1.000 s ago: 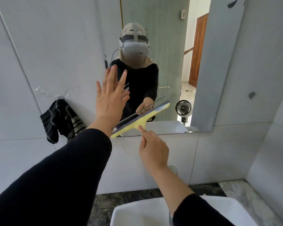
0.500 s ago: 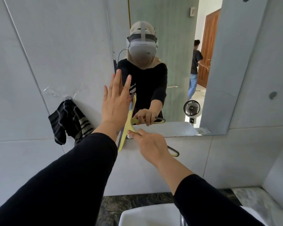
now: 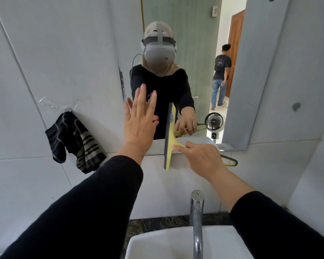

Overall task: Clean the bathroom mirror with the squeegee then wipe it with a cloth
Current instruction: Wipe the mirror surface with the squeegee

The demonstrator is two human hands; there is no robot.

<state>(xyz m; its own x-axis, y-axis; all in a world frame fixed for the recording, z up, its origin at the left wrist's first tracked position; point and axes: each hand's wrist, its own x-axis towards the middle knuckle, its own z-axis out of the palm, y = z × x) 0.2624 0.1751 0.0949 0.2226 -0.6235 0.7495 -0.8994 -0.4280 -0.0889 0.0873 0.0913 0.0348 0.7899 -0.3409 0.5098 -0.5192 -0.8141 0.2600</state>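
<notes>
The mirror [image 3: 198,25] hangs on the grey tiled wall above the sink. My right hand [image 3: 200,157] grips the handle of a yellow squeegee [image 3: 169,146]. Its blade stands upright at the mirror's lower edge, half on the glass and half over the tile below. My left hand [image 3: 140,124] is open with fingers spread, palm flat against the glass just left of the blade. A black cloth with grey stripes [image 3: 73,143] hangs from a hook on the wall left of the mirror.
A chrome tap [image 3: 196,217] rises from the white sink [image 3: 157,245] directly below my hands. The mirror reflects a small fan and a second person walking near a wooden door. A side wall closes in on the right.
The squeegee blade has turned from slanted to upright and shifted right along the mirror's bottom edge. My left hand stays flat on the glass. The view has dropped, showing the tap.
</notes>
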